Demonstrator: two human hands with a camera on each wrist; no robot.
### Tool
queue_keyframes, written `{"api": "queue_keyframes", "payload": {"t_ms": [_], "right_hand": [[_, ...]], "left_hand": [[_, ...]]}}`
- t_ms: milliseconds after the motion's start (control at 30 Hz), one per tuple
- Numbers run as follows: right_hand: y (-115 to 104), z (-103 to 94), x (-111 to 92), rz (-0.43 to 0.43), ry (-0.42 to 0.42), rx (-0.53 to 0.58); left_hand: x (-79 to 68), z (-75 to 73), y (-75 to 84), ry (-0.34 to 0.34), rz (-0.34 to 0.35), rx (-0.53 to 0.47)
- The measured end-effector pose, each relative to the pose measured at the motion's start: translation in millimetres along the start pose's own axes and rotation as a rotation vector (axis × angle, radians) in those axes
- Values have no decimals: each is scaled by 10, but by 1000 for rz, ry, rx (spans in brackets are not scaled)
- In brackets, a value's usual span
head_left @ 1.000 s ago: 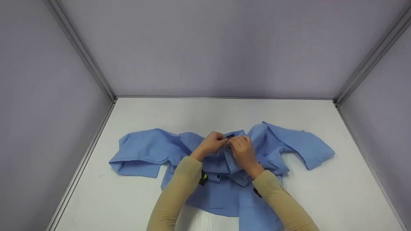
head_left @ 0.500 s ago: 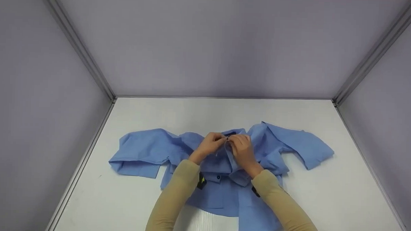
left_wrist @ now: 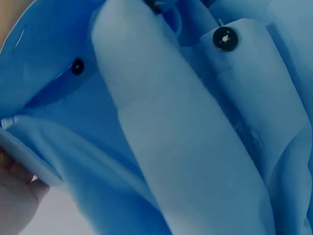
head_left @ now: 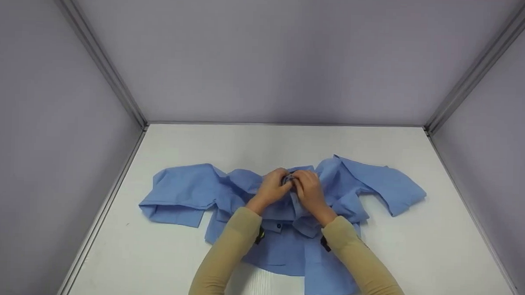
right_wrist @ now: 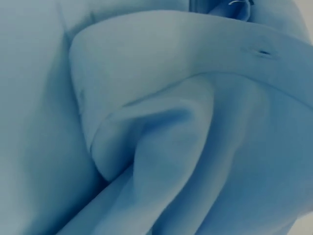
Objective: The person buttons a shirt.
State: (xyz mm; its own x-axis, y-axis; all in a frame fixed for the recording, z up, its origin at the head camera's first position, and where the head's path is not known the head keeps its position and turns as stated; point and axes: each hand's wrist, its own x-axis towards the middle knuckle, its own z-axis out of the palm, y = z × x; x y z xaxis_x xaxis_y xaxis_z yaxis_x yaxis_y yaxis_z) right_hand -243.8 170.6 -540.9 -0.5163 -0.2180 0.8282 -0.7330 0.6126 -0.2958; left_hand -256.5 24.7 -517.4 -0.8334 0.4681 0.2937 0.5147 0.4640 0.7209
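Note:
A blue button-up shirt [head_left: 187, 186] lies crumpled on the table, sleeves spread to both sides. At the collar, my left hand [head_left: 271, 188] pinches a gathered bit of cloth between thumb and fingers. Fingertips meeting it there, my right hand [head_left: 310, 189] grips the same area from the other side. What lies between the fingertips is mostly hidden. The left wrist view shows a dark button [left_wrist: 225, 38] on the front strip, a second button [left_wrist: 77, 66] farther left, and curled fingers [left_wrist: 17, 188] behind a cloth edge. A buttonhole [right_wrist: 264, 52] shows on the folded band in the right wrist view.
The white table [head_left: 123, 256] extends around the shirt. Grey panels rise on three sides, with a back wall [head_left: 265, 56] behind the table and metal rails along the corners. Small dark objects sit below each cuff, one of them [head_left: 326, 243] by the right forearm.
My left hand has turned, its thumb and fingers now wrapping farther round the collar cloth. The right hand stays nearly in place. The rest of the shirt has barely moved.

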Motion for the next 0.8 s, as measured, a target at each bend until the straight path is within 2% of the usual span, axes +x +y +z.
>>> {"api": "queue_keyframes", "payload": {"t_ms": [133, 233, 400, 600, 800], "right_hand": [[-1, -2, 8, 36, 4, 16], [1, -9, 16, 66, -12, 33], [-2, -15, 24, 107, -39, 54], [-7, -11, 32, 128, -43, 61], [-17, -38, 24, 137, -78, 84]], "left_hand": [[-2, 27, 27, 29, 8, 132], [-3, 33, 24, 34, 18, 165], [-18, 37, 14, 70, 41, 141], [-17, 60, 3, 144, 69, 29], [-35, 49, 45, 151, 65, -4]]}}
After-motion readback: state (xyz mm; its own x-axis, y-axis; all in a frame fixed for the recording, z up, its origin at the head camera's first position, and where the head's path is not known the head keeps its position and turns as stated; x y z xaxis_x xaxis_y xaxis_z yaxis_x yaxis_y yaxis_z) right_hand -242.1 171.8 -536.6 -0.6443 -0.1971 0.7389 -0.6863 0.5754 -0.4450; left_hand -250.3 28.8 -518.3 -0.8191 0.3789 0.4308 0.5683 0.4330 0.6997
